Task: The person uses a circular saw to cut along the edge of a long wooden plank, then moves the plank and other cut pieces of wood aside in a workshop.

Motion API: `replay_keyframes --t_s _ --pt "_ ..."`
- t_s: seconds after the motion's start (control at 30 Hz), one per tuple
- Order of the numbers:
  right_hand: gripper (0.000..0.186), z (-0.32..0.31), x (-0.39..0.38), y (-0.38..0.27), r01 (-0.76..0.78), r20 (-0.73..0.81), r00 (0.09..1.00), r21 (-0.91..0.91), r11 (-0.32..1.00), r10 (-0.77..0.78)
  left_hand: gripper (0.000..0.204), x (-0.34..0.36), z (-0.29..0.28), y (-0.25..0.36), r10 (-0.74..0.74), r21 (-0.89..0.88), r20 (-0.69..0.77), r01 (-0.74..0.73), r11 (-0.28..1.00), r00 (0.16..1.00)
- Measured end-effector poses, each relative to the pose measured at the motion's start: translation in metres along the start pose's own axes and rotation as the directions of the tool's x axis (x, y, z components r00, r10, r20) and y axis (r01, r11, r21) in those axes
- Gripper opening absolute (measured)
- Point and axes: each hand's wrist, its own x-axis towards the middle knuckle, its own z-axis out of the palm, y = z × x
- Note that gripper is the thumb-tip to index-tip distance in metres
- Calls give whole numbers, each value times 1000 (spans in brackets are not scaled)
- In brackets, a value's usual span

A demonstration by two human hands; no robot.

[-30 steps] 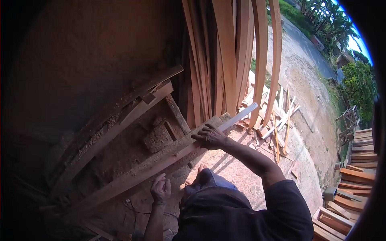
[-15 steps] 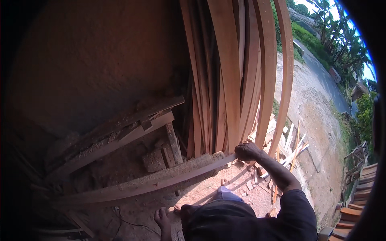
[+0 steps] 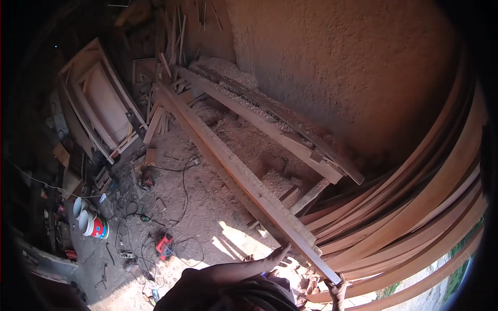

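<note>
A long narrow wooden plank lies along a sawdust-covered bench beam, running from the far left down toward me. My right hand is closed around the plank's near end, its fingers partly hidden by the wood. My left hand reaches across to the plank's left side, fingers stretched out and holding nothing. Whether its fingertips touch the wood, I cannot tell.
Tall boards lean at the right. Behind the plank stands a second beam against the wall. A red power tool, cords and a paint bucket sit on the floor at left; wooden frames lean farther back.
My view has swung left, bringing the workshop floor and the plank's far end into sight. The left hand has risen from low by my body to the plank; the right still grips its end.
</note>
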Motion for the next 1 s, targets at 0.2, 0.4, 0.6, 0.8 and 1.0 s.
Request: replay_keyframes --t_s 0.2,0.4,0.6,0.8,1.0 --pt "49 6 9 -4 69 141 988 -88 994 -56 96 10 31 -22 73 -83 -86 -80 993 994" --pt "59 -11 -10 -71 123 314 947 -190 974 -58 100 -6 97 -33 249 -381 -293 -352 855 923" --pt "51 -25 -41 -208 760 504 643 -327 562 -577 69 -82 151 29 547 -367 -638 -839 402 541" --pt "71 -4 -68 -348 974 456 220 -49 223 -862 55 -193 149 90 796 -42 -554 -963 265 244" --pt "77 23 -88 -407 994 350 68 54 92 -934 33 -274 175 125 745 -242 -609 -958 153 273"
